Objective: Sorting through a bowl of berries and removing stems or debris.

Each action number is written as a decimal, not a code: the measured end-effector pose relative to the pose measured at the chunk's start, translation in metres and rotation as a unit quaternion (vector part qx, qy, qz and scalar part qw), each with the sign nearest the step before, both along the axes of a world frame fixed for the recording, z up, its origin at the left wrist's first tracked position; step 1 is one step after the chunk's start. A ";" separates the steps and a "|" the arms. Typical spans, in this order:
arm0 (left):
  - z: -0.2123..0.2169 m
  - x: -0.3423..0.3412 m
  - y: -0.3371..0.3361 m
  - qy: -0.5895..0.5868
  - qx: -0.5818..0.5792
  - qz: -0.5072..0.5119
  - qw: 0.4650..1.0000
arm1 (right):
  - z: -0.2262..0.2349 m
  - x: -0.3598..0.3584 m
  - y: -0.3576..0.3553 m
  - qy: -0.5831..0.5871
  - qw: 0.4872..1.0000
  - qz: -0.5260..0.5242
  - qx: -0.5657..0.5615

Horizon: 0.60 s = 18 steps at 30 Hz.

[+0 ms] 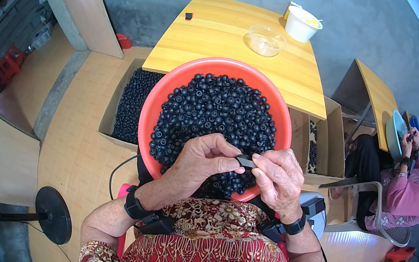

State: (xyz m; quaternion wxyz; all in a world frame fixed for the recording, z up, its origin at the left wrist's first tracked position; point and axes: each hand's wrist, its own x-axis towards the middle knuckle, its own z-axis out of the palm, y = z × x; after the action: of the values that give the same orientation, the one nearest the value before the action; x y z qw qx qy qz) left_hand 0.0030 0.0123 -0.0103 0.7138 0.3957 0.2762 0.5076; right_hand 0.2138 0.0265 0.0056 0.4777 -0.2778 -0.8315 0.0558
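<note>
A red basin (147, 117) in front of me holds a heap of small black round pieces (220, 111), many with a hole in the top. Over its near side, my left hand (200, 159) pinches a small black piece (241, 158) between thumb and fingertips; the fingers partly hide it. My right hand (280, 181) is closed on a short flat grey blade (245, 163). That blade lies against the black piece, fingertips of both hands almost meeting. A handle, if there is one, is hidden in my right fingers.
Behind the basin stands a yellow wooden table (207, 29) with a clear bowl (266, 41) and a white tub (302, 25). Cardboard boxes (333, 143) flank the basin. At right, another person (404, 196) sits working over a light-blue basin (395, 135). A black round base (53, 215) stands left.
</note>
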 end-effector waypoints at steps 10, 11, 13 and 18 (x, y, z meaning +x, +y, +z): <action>0.023 -0.001 -0.011 -0.023 0.117 -0.017 0.993 | -0.012 0.011 0.020 0.063 0.992 -0.101 -0.030; 0.021 -0.002 -0.009 -0.022 0.118 -0.016 0.993 | -0.007 0.009 0.016 0.087 0.990 -0.112 -0.025; 0.013 -0.005 -0.004 -0.028 0.065 -0.014 0.997 | -0.004 0.004 0.013 0.083 0.994 -0.065 -0.026; 0.008 -0.003 -0.002 -0.031 0.034 -0.027 0.999 | 0.015 -0.005 -0.006 0.058 0.998 -0.008 -0.035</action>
State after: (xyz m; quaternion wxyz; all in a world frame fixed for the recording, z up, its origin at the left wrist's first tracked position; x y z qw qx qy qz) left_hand -0.0002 0.0101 -0.0019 0.7216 0.4107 0.2259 0.5094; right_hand 0.2084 0.0202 0.0204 0.5156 -0.2979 -0.7975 0.0971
